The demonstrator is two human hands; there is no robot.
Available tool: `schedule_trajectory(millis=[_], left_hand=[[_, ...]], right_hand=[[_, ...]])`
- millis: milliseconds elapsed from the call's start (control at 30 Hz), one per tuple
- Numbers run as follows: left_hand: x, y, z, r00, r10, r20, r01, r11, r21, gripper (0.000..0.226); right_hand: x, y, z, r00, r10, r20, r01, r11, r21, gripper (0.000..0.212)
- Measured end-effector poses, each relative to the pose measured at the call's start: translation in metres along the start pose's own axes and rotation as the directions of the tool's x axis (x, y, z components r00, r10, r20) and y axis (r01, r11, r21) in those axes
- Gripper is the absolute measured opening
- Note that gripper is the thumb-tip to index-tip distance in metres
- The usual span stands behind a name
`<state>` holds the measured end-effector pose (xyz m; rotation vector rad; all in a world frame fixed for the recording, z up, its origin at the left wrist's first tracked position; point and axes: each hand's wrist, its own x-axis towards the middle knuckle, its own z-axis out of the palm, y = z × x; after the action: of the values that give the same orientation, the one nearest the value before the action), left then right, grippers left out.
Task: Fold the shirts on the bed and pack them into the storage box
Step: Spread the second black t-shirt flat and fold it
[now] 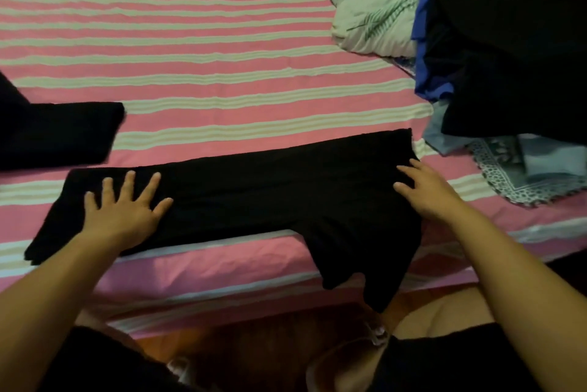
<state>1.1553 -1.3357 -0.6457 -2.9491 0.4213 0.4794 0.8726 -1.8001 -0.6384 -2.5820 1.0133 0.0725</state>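
A black shirt point(254, 188) lies folded into a long strip across the near edge of the bed, with one sleeve hanging down over the edge. My left hand point(124, 214) rests flat on its left end, fingers spread. My right hand point(422, 191) lies flat on its right end, fingers apart. A second black shirt point(60, 134), folded into a block, sits at the left edge. A heap of unfolded shirts point(495, 52), black and blue, is piled at the right. No storage box is in view.
The bed carries a pink and white striped sheet point(197, 42). A pale pillow point(374, 20) and a grey patterned cloth point(521, 175) lie by the heap at the right. My knees and a dark wooden floor point(260, 341) are below the bed edge.
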Motion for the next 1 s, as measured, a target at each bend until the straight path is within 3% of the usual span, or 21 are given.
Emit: schedule_trajectory(millis=[67,133,167,200,233,267,333,433,600,700,767,833,933,967,1000], left_hand=[[-0.025,0.027,-0.014,0.977,0.039,-0.208,-0.032,0.999,0.037,0.061],[-0.068,0.071,-0.02,0.867,0.112,-0.486,-0.184,0.978,-0.102,0.037],[-0.096,0.1,-0.02,0.883,0.057,-0.467,-0.231,0.917,-0.325,0.024],[-0.122,0.128,-0.016,0.948,0.016,-0.319,-0.209,0.788,-0.579,0.019],[-0.145,0.156,-0.01,0.996,0.034,-0.083,-0.085,0.648,-0.757,0.022],[-0.161,0.18,-0.002,0.992,0.08,0.093,0.039,0.514,-0.857,0.025],[-0.174,0.212,0.018,0.969,0.134,0.206,0.133,0.417,-0.899,0.029],[-0.173,0.23,0.031,0.981,0.067,0.181,0.145,0.365,-0.92,0.036],[-0.173,0.234,0.051,0.95,0.136,0.281,0.198,0.433,-0.879,0.039],[-0.183,0.223,0.06,0.955,0.128,0.266,0.177,0.472,-0.864,0.044],[-0.188,0.216,0.059,0.986,0.121,0.113,0.019,0.594,-0.805,0.041],[-0.186,0.213,0.047,0.977,0.103,-0.186,-0.204,0.699,-0.686,0.033],[-0.161,0.218,0.018,0.786,0.171,-0.594,-0.5,0.742,-0.447,0.024],[-0.146,0.221,0.011,0.74,0.229,-0.633,-0.542,0.759,-0.36,0.025],[-0.128,0.224,0.005,0.74,0.285,-0.609,-0.543,0.788,-0.29,0.034]], right_hand=[[-0.009,0.01,-0.004,0.948,0.081,-0.306,-0.014,0.977,0.214,0.036],[-0.022,0.017,-0.013,0.861,0.3,-0.41,-0.082,0.879,0.47,0.01],[-0.027,0.02,-0.015,0.854,0.381,-0.355,-0.127,0.813,0.568,0.009],[-0.032,0.025,-0.013,0.868,0.43,-0.248,-0.181,0.739,0.649,0.016],[-0.04,0.026,-0.01,0.888,0.444,-0.115,-0.243,0.668,0.703,0.022],[-0.048,0.025,-0.006,0.901,0.433,-0.005,-0.296,0.625,0.722,0.027],[-0.058,0.022,0.003,0.917,0.397,0.047,-0.332,0.689,0.644,0.036],[-0.061,0.022,0.009,0.929,0.37,0.004,-0.328,0.819,0.47,0.041],[-0.067,0.018,0.009,0.966,0.258,0.017,-0.228,0.821,0.523,0.024],[-0.067,0.021,-0.001,0.961,0.247,0.128,-0.277,0.809,0.519,0.025],[-0.064,0.02,-0.006,0.954,0.276,0.119,-0.296,0.786,0.542,0.028],[-0.056,0.016,-0.009,0.948,0.315,0.037,-0.272,0.748,0.606,0.036],[-0.04,0.009,-0.017,0.956,0.295,0.013,-0.269,0.855,0.444,0.048],[-0.036,0.008,-0.021,0.957,0.284,0.053,-0.285,0.895,0.343,0.047],[-0.034,0.01,-0.025,0.952,0.292,0.093,-0.306,0.92,0.243,0.042]])
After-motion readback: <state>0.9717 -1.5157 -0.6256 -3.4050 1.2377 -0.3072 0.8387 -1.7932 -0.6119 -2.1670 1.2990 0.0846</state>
